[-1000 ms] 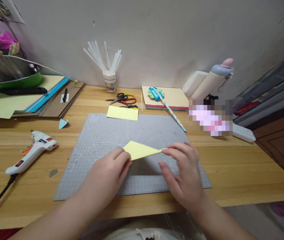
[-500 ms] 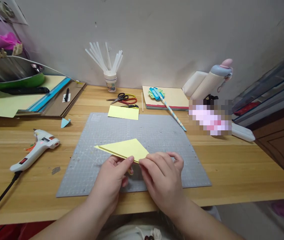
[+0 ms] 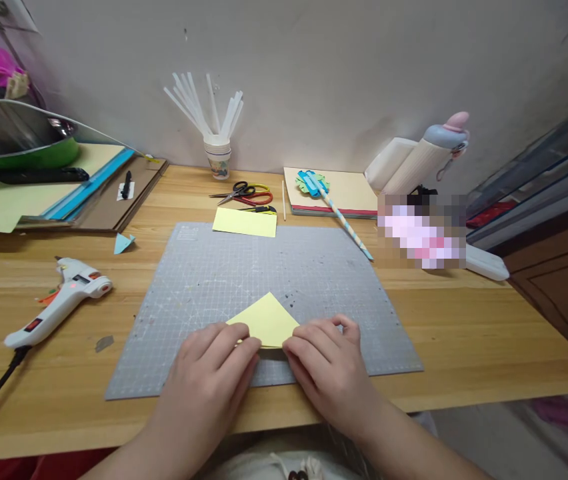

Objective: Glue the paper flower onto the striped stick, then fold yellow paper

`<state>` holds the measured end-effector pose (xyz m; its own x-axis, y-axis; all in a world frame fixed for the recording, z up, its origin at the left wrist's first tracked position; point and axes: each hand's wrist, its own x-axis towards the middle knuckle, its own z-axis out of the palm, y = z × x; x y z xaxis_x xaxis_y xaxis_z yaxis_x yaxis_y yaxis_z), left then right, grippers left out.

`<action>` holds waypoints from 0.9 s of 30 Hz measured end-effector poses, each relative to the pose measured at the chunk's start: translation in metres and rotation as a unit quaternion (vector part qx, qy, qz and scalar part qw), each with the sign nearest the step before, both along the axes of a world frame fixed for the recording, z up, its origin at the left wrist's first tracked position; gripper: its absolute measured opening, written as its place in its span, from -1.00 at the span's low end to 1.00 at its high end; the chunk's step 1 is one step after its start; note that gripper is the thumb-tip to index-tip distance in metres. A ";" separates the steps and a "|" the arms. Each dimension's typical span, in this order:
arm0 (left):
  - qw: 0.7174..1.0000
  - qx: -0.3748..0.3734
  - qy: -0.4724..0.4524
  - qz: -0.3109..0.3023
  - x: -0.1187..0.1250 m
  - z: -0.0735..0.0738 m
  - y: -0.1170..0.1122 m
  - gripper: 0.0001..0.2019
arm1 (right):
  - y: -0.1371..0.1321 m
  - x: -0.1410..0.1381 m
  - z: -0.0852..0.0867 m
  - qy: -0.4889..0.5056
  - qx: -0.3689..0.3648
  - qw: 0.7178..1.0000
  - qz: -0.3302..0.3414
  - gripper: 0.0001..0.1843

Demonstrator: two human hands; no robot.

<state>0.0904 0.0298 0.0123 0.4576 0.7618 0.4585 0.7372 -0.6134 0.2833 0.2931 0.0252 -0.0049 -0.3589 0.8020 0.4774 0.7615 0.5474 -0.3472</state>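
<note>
A sheet of yellow paper [image 3: 268,320], folded into a triangle with its peak pointing away from me, is held low over the grey cutting mat [image 3: 189,267]. My left hand [image 3: 214,363] pinches its left side near the folded edge, covering the left corner. On the other side my right hand [image 3: 331,367] grips the right end of the same edge between thumb and fingers. Both hands are closed on the paper. Behind it, a yellow paper strip [image 3: 244,223] lies at the mat's far edge, with a craft knife [image 3: 261,209] just beyond.
At left lies a white glue gun [image 3: 61,303] with its cord, near a blue paper scrap [image 3: 124,244]. Scissors [image 3: 237,193] and a cup of white sticks [image 3: 218,157] stand toward the wall. A paper flower [image 3: 314,183] rests on a pad; a bottle [image 3: 421,157] leans behind.
The folded paper has come down and toward me, its fold now roughly level. My left hand has shifted its hold leftward and turned over, knuckles up; my right hand keeps its grip.
</note>
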 end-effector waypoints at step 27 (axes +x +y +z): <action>0.998 -0.037 0.026 -0.038 -0.007 -0.016 0.009 -0.78 | 0.002 0.000 0.010 -0.087 -0.141 0.983 0.078 -0.67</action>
<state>0.0833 0.0392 -0.0037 0.5370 0.7548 0.3768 0.7044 -0.6469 0.2920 0.2935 0.0274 0.0054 -0.5441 0.8229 0.1637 0.7377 0.5621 -0.3740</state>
